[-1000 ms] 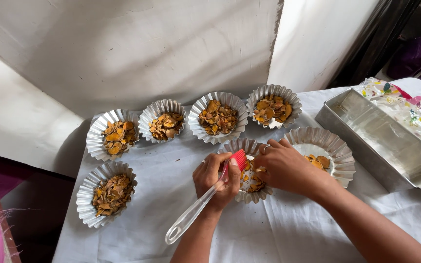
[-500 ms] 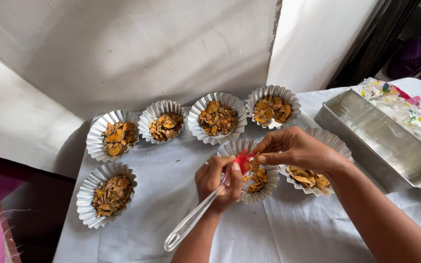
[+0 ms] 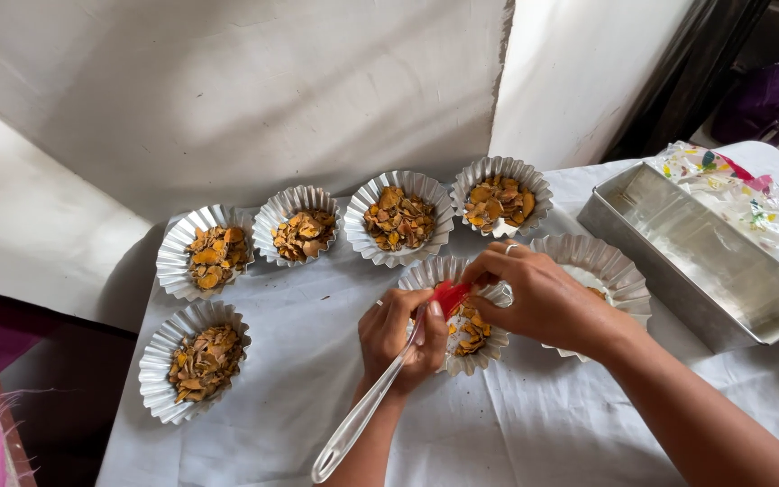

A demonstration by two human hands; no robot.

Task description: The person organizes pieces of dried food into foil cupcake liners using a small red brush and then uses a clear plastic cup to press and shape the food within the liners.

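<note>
Red-headed spatula (image 3: 448, 296), clear handle; left hand (image 3: 403, 335); fluted foil cup (image 3: 457, 316)

White wall (image 3: 227, 90) behind, daylight streaking across it. White cloth (image 3: 534, 424) over table. Dark doorframe (image 3: 678, 81) right; dim floor (image 3: 56, 397) left.

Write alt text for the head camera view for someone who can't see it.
Two hands work over a fluted foil cup of orange flakes: the left hand grips a red spatula, and the right hand pinches at its tip. Five more filled cups and a metal tray sit on the white cloth.
</note>
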